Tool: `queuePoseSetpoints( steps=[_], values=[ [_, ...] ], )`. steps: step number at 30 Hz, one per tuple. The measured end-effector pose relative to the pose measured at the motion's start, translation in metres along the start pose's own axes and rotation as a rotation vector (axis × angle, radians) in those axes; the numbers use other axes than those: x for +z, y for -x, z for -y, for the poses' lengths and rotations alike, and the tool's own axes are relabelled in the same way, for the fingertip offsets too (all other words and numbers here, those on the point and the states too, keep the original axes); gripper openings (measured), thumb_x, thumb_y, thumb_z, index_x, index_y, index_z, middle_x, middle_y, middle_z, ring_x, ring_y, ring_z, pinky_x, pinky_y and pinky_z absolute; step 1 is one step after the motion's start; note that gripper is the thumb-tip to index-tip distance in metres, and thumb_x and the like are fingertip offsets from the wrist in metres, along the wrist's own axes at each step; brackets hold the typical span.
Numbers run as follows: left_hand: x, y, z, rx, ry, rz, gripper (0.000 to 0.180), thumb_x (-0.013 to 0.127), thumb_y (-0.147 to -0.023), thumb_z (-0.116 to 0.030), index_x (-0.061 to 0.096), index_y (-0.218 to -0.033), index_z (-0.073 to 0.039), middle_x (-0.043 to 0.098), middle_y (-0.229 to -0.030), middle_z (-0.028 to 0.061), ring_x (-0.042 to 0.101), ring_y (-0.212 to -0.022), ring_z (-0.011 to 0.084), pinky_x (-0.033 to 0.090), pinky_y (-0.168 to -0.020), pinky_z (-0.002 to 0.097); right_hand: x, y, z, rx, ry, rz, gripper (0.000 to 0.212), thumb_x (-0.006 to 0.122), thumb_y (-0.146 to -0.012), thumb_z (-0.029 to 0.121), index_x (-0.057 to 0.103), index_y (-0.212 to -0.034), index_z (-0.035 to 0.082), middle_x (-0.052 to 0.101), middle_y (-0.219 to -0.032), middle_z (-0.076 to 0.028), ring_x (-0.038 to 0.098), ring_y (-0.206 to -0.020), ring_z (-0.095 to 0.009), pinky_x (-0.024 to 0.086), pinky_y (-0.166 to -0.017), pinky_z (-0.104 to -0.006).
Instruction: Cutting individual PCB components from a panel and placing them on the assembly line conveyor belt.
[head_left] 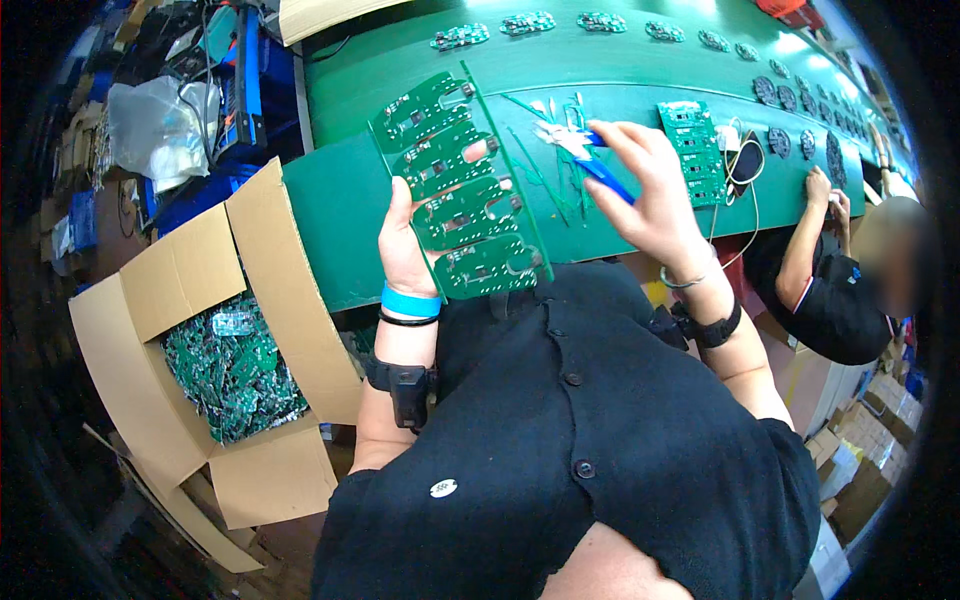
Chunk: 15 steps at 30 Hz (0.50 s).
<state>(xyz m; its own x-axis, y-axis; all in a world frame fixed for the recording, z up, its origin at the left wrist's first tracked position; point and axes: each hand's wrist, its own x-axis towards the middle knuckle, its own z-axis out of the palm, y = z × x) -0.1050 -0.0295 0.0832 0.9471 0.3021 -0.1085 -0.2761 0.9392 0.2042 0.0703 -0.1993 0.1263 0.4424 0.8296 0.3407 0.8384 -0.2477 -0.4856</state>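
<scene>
Left hand [405, 245] is clamped on the near left edge of a green circuit panel [455, 215], thumb on the face, fingers behind, with bits of finger showing through the cutouts. Panel is up off the tabletop [335, 205], tilted, in front of the chest; four board sections in a stack, long rail on the right edge. Right hand [650, 190] is wrapped around blue-handled pliers [572, 143], handles spread, metal nose pointing left at the panel but apart from it. Can't tell how far the nose is open. The two hands are well apart. Thin green strips [538, 176] lie loose on the tabletop between panel and pliers, partly under the tool. Another green panel [688, 150] lies flat to the right of the right hand, with a white cable [757, 190] and a dark object [742, 162] just beside it. Far side: a row of small populated boards [602, 22] runs left to right, with dark rounded pieces [777, 95] farther right. Near left, an open cardboard box [285, 290] holds a heap of green boards [235, 375]. Clear plastic bag [160, 130] is behind it, on the far left. Co-worker [830, 310] in a black top sits at right, hands at the tabletop edge; can't make out what's in them.
</scene>
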Motion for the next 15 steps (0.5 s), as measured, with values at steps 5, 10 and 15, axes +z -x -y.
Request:
queuePoseSetpoints(
  steps=[5, 10, 15],
  values=[
    [0.01, -0.003, 0.003, 0.011, -0.413, -0.208, 0.059, 0.022, -0.096, -0.046, 0.027, -0.137, -0.005, 0.041, -0.133, 0.018, 0.047, -0.117, 0.0331, 0.043, -0.093, 0.0503, -0.01, -0.01, 0.023, -0.121, 0.083, 0.096, 0.047, 0.065, -0.067, 0.021, 0.056, -0.111, 0.006, 0.056, -0.099, -0.011, 0.052, -0.088, -0.027, 0.041, -0.078, -0.0369],
    [0.02, -0.003, 0.009, 0.087, -0.48, -0.223, 0.044, 0.028, -0.098, -0.034, 0.038, -0.128, -0.002, 0.053, -0.118, 0.0142, 0.059, -0.102, 0.0241, 0.053, -0.083, 0.0374, 0.0, -0.017, 0.035, -0.159, 0.177, 0.12, 0.054, 0.067, -0.067, 0.022, 0.054, -0.117, 0.008, 0.055, -0.104, -0.011, 0.051, -0.092, -0.028, 0.04, -0.082, -0.0386],
    [0.026, 0.0, 0.008, 0.103, -0.582, -0.245, 0.044, 0.024, -0.099, -0.033, 0.035, -0.129, -0.003, 0.05, -0.121, 0.0156, 0.056, -0.106, 0.0271, 0.05, -0.086, 0.04, -0.002, -0.018, 0.039, -0.174, 0.236, 0.142, 0.055, 0.067, -0.067, 0.022, 0.053, -0.119, 0.009, 0.054, -0.104, -0.01, 0.051, -0.093, -0.028, 0.04, -0.082, -0.038]
  ],
)
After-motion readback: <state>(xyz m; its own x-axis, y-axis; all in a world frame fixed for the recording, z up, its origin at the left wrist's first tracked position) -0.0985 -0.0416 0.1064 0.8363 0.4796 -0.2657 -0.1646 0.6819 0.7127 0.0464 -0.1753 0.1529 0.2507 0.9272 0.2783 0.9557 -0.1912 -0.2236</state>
